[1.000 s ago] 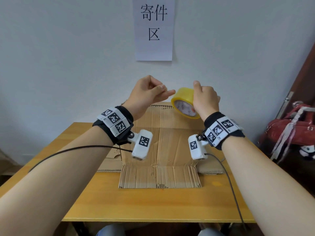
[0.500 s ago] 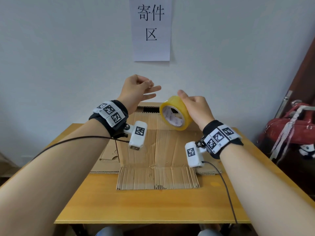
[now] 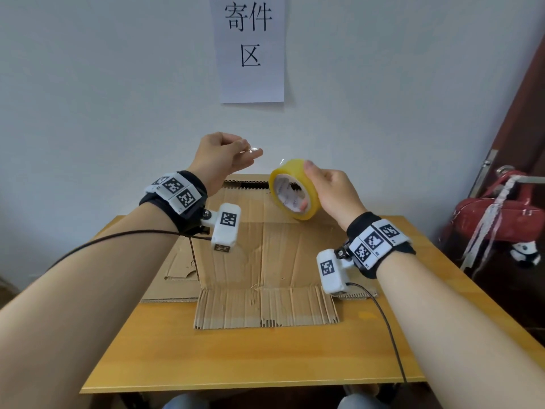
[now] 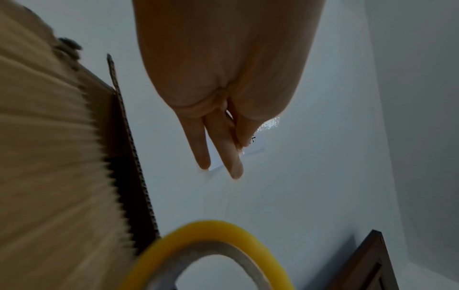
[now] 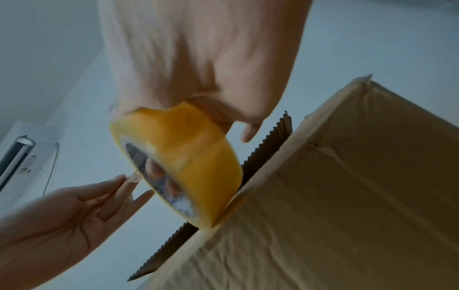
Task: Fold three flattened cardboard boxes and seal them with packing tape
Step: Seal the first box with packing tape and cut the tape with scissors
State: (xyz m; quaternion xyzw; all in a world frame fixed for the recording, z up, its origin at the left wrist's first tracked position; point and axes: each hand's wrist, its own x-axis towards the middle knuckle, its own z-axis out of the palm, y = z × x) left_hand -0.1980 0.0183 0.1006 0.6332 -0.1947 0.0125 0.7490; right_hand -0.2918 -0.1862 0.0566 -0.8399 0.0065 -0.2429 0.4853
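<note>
Yellow tape roll [image 3: 295, 188] in right grip [image 3: 333, 191]; barely visible tape end [image 3: 253, 149] pinched by left [image 3: 224, 157].

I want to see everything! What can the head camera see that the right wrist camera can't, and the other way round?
Only the head view shows the wooden table, the paper sign on the wall and the red bag.

Only the right wrist view shows fingertips inside the roll's core.

Both show the right hand gripping the yellow tape roll, the left hand pinching the clear tape end, and the cardboard box.
</note>
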